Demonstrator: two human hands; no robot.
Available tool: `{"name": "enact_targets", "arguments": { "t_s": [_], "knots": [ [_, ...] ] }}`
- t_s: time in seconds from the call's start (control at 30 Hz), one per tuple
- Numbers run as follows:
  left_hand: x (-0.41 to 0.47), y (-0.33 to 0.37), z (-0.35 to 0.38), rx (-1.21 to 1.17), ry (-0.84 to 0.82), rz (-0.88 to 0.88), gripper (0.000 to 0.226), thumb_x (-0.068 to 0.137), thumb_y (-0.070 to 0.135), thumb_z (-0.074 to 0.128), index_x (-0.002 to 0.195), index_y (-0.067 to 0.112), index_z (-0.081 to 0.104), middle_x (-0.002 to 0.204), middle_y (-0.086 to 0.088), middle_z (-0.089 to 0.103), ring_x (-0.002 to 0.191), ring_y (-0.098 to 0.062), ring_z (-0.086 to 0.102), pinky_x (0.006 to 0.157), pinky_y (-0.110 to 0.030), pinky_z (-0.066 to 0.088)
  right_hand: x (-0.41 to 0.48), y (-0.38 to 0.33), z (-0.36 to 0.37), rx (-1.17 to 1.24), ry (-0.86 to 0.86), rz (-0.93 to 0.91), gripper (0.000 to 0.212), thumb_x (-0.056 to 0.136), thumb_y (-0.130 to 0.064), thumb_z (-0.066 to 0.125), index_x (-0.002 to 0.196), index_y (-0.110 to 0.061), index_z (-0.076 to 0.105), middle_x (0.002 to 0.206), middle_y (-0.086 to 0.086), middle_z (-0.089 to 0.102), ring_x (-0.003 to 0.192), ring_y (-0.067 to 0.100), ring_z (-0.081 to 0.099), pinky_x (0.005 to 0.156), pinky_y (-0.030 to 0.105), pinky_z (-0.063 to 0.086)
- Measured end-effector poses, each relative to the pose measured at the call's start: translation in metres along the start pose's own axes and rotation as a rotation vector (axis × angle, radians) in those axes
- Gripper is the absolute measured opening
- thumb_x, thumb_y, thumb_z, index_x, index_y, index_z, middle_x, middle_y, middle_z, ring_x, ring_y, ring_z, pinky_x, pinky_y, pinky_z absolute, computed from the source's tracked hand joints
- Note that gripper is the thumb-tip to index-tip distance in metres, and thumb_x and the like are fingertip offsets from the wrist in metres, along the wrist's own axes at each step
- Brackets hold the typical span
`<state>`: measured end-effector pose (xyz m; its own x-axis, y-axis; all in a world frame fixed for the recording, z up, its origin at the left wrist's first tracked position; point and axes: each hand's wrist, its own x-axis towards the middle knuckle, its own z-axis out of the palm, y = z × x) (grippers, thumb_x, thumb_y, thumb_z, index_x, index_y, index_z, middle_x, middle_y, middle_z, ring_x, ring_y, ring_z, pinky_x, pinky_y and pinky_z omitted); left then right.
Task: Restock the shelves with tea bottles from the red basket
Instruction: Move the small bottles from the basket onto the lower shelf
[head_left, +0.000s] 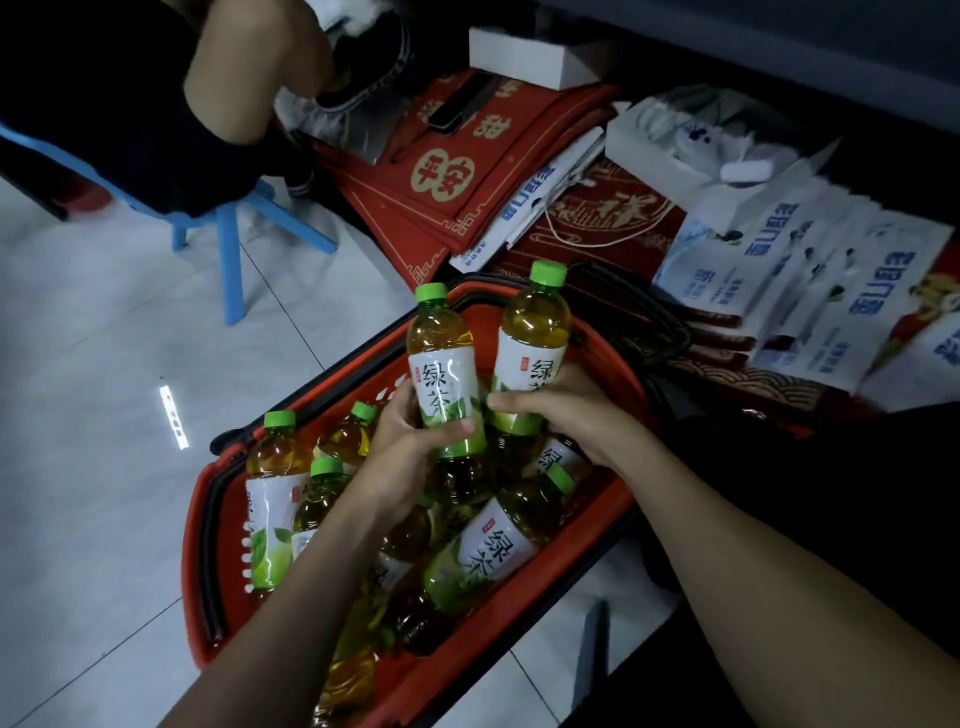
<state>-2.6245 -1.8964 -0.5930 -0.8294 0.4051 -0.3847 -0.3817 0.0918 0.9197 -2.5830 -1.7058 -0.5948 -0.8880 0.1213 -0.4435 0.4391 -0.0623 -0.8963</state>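
Note:
A red basket (208, 545) sits on the tiled floor, filled with several green-capped tea bottles (483, 551) lying at angles. My left hand (410, 441) is wrapped around one upright tea bottle (441, 364) with a white and green label, held above the basket. My right hand (566, 410) grips a second upright tea bottle (535, 332) just to its right. Both bottles stand side by side, almost touching. No shelf is in view.
Another person sits on a blue plastic stool (228, 249) at the upper left, a knee (244, 67) showing. Red printed mats (457, 171) and white and blue paper bags (810, 280) lie on the floor behind the basket. White boxes (524, 52) sit at the back.

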Motion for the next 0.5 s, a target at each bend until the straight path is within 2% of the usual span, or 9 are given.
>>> {"name": "enact_targets", "arguments": {
  "t_s": [0.07,0.17,0.23,0.3,0.33,0.4,0.43,0.5],
  "knots": [
    [-0.001,0.003,-0.006,-0.041,0.024,0.012,0.081,0.061,0.004,0.081,0.134,0.018,0.048,0.126,-0.005,0.065,0.115,-0.021,0.063,0.092,-0.036,0.052,-0.002,-0.002,0.003,-0.003,0.006,-0.049,0.042,0.069,-0.031,0.086,0.107,-0.024,0.071,0.105,-0.004,0.075,0.101,0.015,0.069,0.097,0.042,0.052],
    [0.000,0.011,-0.016,-0.070,0.004,0.019,0.078,0.067,0.001,0.079,0.137,0.014,0.048,0.129,-0.008,0.064,0.117,-0.023,0.063,0.090,-0.033,0.053,-0.001,-0.007,0.008,0.063,0.002,-0.021,0.067,0.066,-0.033,0.082,0.128,-0.024,0.056,0.119,0.001,0.068,0.108,0.022,0.065,0.099,0.050,0.049],
    [-0.001,0.014,-0.022,-0.103,0.003,0.022,0.075,0.068,0.001,0.079,0.136,0.011,0.049,0.126,-0.011,0.066,0.118,-0.027,0.062,0.097,-0.039,0.050,0.001,-0.006,0.011,0.256,-0.098,0.056,0.063,0.066,-0.028,0.072,0.127,-0.015,0.060,0.120,0.016,0.068,0.109,0.033,0.065,0.101,0.057,0.047],
    [-0.004,0.016,-0.023,-0.115,-0.009,0.023,0.075,0.066,0.001,0.079,0.135,0.011,0.051,0.125,-0.013,0.066,0.118,-0.030,0.062,0.101,-0.047,0.047,-0.002,-0.007,0.018,0.355,-0.188,0.122,0.059,0.068,-0.028,0.071,0.123,-0.010,0.064,0.120,0.022,0.068,0.109,0.036,0.065,0.102,0.056,0.047],
    [-0.007,0.017,-0.022,-0.102,-0.014,0.033,0.075,0.065,0.001,0.078,0.134,0.011,0.052,0.124,-0.013,0.067,0.117,-0.030,0.063,0.101,-0.047,0.047,-0.004,-0.008,0.021,0.335,-0.205,0.142,0.066,0.066,-0.033,0.078,0.126,-0.011,0.062,0.119,0.019,0.069,0.110,0.035,0.066,0.102,0.055,0.047],
    [-0.014,0.021,-0.020,-0.075,-0.014,0.059,0.073,0.063,0.000,0.077,0.132,0.012,0.054,0.123,-0.012,0.067,0.116,-0.028,0.064,0.097,-0.044,0.051,-0.006,-0.008,0.028,0.266,-0.180,0.148,0.094,0.048,-0.045,0.092,0.131,-0.018,0.057,0.118,0.010,0.071,0.110,0.032,0.067,0.101,0.054,0.049],
    [-0.018,0.025,-0.019,-0.080,-0.011,0.072,0.074,0.063,-0.002,0.078,0.132,0.011,0.054,0.123,-0.012,0.067,0.115,-0.028,0.064,0.094,-0.043,0.053,-0.006,-0.008,0.030,0.234,-0.147,0.137,0.100,0.041,-0.049,0.094,0.130,-0.021,0.057,0.117,0.007,0.072,0.109,0.029,0.068,0.100,0.053,0.050],
    [-0.023,0.034,-0.017,-0.108,-0.010,0.108,0.074,0.063,-0.005,0.079,0.131,0.011,0.054,0.124,-0.013,0.066,0.114,-0.030,0.064,0.090,-0.042,0.056,-0.013,-0.013,0.029,0.170,-0.079,0.070,0.088,0.043,-0.047,0.091,0.123,-0.023,0.063,0.110,0.002,0.074,0.103,0.025,0.070,0.096,0.050,0.053]
  ]
}}
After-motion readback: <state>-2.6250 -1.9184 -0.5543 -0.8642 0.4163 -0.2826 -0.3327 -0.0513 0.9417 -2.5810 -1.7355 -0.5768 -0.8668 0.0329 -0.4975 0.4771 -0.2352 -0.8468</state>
